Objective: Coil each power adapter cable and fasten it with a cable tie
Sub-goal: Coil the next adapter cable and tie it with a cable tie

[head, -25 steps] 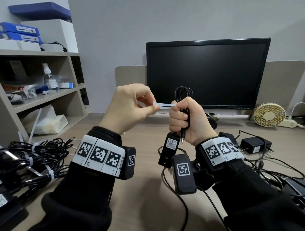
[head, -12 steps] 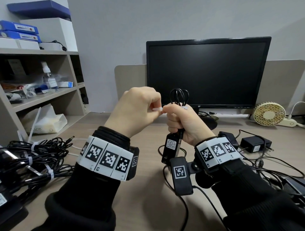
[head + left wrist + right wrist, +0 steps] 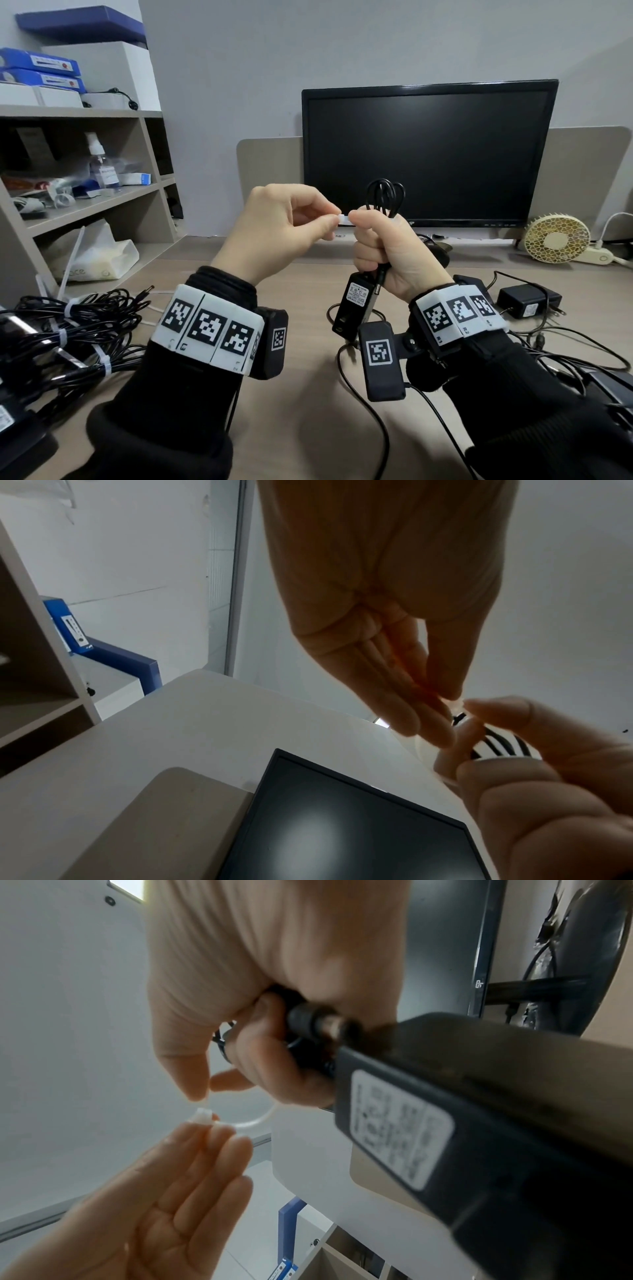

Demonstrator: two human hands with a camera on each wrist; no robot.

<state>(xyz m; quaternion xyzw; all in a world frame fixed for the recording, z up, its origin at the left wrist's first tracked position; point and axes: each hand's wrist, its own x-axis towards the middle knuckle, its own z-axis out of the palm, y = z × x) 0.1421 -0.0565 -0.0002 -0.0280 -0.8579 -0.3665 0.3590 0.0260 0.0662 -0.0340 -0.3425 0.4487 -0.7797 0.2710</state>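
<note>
My right hand point(image 3: 358, 219) is raised in front of the monitor, fist closed round a coiled black cable point(image 3: 385, 195) whose loops stick out above it. The black power adapter point(image 3: 356, 301) hangs below the fist. A white cable tie point(image 3: 345, 219) bridges the two hands. In the right wrist view the cable tie point(image 3: 250, 1121) curves in a loop under the fist, my left fingertips point(image 3: 219, 1131) pinch its square head, and my right thumb and forefinger meet just above it. My left hand point(image 3: 334, 219) shows thumb and fingers pressed together on the tie.
A heap of tied adapters point(image 3: 68, 329) lies at the desk's left. Loose adapters point(image 3: 527, 303) and tangled cables lie at the right. Behind the hands stand a monitor point(image 3: 428, 154) and a small fan point(image 3: 556, 236). A shelf unit point(image 3: 85, 205) stands at the left.
The hands have drawn together. The stretch of tie showing between them has shrunk from a long strip to a short stub. The coil stays in my right fist.
</note>
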